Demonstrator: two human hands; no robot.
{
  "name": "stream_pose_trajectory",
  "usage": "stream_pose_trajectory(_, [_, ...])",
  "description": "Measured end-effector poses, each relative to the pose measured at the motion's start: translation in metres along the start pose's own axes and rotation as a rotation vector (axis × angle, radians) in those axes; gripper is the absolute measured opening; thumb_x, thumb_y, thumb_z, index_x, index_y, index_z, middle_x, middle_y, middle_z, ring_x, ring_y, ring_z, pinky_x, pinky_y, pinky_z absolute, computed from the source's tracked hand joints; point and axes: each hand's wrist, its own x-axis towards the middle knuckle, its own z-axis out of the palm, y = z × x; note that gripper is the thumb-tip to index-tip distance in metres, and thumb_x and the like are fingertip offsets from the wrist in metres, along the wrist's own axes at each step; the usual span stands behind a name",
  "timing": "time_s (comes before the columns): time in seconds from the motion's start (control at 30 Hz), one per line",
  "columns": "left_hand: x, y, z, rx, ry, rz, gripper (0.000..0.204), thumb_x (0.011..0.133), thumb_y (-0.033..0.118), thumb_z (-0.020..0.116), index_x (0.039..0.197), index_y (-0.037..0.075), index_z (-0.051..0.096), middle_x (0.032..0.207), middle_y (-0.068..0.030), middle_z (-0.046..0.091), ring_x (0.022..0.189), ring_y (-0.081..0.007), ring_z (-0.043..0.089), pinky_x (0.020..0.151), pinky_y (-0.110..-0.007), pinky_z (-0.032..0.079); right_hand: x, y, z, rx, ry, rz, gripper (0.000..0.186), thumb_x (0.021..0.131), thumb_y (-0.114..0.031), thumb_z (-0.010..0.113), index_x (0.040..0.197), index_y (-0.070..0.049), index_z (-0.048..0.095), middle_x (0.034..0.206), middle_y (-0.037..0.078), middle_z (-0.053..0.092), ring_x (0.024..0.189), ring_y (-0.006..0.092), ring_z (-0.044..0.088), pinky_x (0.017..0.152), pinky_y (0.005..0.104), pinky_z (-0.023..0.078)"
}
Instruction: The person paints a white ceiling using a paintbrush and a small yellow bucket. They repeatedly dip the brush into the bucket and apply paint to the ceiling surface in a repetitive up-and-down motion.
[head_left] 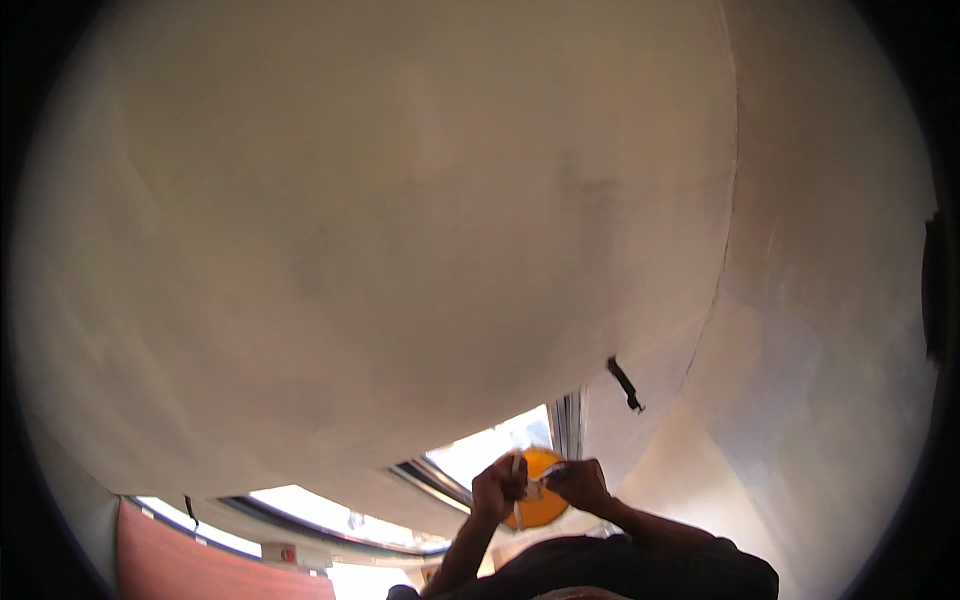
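Observation:
Low in the view, my two hands are raised close together in front of a round orange-yellow thing (536, 514), whose kind I cannot make out. My left hand (497, 488) is closed on a narrow white strip (517, 518) that runs upright across the left part of the orange thing. My right hand (582, 484) has its fingers pinched together just to the right. A small pale bit (535, 490) shows between the hands, too blurred to name. What the right fingers hold is not clear.
A pale ceiling (400, 220) fills most of the view and meets a wall (800, 350) on the right. Bright windows (500, 440) run along below it. A dark bracket-like fitting (624, 383) hangs nearby. A red surface (210, 555) stands at lower left.

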Motion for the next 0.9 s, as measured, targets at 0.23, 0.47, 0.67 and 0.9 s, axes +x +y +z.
stream_pose_trajectory(0.23, [-0.007,0.011,0.014,1.036,0.221,0.233,0.025,0.085,0.027,0.061,0.104,0.012,0.065,0.065,-0.0013,0.065,0.055,-0.0135,0.061,0.052,-0.026,0.049,-0.003,-0.006,0.003,0.489,-0.221,0.304,0.025,0.072,-0.023,0.074,0.080,0.000,0.070,0.066,0.011,0.068,0.058,0.0166,0.067,0.060,0.0291,0.053])
stream_pose_trajectory(0.47, [-0.021,0.001,-0.021,-0.015,0.043,0.113,0.017,0.084,0.018,0.058,0.085,0.003,0.066,0.064,-0.0078,0.062,0.053,-0.0163,0.059,0.049,-0.027,0.048,0.001,-0.013,-0.038,0.688,-0.030,0.194,0.018,0.073,-0.014,0.072,0.080,0.003,0.071,0.073,0.012,0.068,0.060,0.0130,0.063,0.052,0.0250,0.051])
stream_pose_trajectory(0.67, [-0.031,-0.008,-0.038,-0.560,-0.167,0.008,0.022,0.074,0.005,0.049,0.093,-0.003,0.056,0.076,-0.0077,0.053,0.054,-0.0112,0.043,0.044,-0.023,0.034,0.038,-0.039,-0.134,0.808,0.511,-0.050,0.012,0.075,-0.009,0.069,0.079,0.002,0.069,0.069,0.008,0.064,0.050,0.0110,0.055,0.043,0.0237,0.042])
stream_pose_trajectory(0.9, [-0.046,-0.015,-0.035,-0.340,0.069,0.045,0.016,0.069,0.011,0.044,0.083,0.005,0.050,0.063,0.0023,0.038,0.048,-0.0069,0.029,0.041,-0.021,0.024,0.147,-0.206,-0.143,0.929,0.426,-0.440,0.019,0.082,-0.008,0.067,0.094,0.006,0.064,0.069,0.007,0.064,0.052,0.0118,0.057,0.046,0.0238,0.045])
